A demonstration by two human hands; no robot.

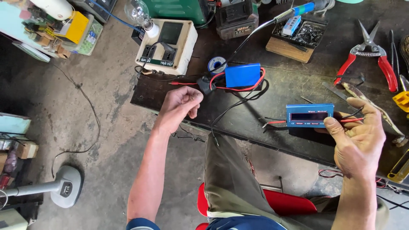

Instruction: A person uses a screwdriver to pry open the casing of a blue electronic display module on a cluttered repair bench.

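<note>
head view, meter: small blue meter module [309,115], right of centre in the frame, held just above the dark bench [272,81]; flat rectangular case, dark display strip on its face.
head view, right hand: my right hand [358,138] has it at the right end; thumb on the front face near the lower right corner, fingers behind the case; clamped, not loose.
head view, leads: red and black leads [272,122] stick out of the left end with bare tips; another pair runs from the right end under my fingers.
head view, left hand: left hand [179,106], centre of the frame at the bench's near edge; fingers curled together in a loose fist; I can't tell if a thin wire is pinched inside.
head view, handling: I judge the meter light and rigid, plastic shell a bit slick; display face scratch-prone, lead joints the weak point. I'd hold the case by its short edges, never hang it by the wires.
head view, nearby: blue battery pack [242,75] with red and black wiring, upper centre; red-handled snips [370,53], upper right; beige tester box [167,44] with a clear bulb [138,12], upper left of centre.
</note>
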